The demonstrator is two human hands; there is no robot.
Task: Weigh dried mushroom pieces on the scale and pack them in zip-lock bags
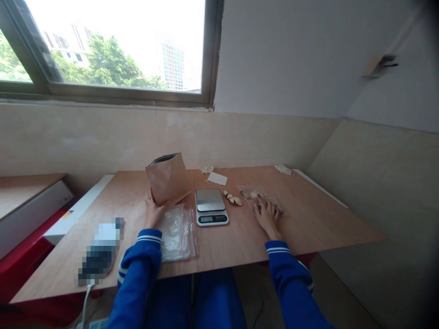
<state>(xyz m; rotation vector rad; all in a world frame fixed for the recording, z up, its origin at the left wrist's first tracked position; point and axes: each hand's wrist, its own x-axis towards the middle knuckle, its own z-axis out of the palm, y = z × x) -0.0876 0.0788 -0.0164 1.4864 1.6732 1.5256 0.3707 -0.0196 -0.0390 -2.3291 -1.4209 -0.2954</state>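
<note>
The left hand [155, 214] touches the base of a brown paper bag [168, 178], open-topped on the desk [315, 219] at ten o'clock from the scale [211, 203]; thumb and fingers [148, 200] are apart there — whether they grip, I cannot tell. At three o'clock, the right hand [268, 220] rests on a partly filled zip bag [253, 193], fingers slightly spread. Loose pale pieces [235, 200] lie at two o'clock, clear bags [173, 233] at eight, a white card [217, 178] at twelve.

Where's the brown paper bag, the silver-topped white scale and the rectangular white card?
Brown paper bag [168, 179]: head view, on its front.
Silver-topped white scale [211, 204]: head view, on its plate.
Rectangular white card [217, 178]: head view, on its middle.
</note>
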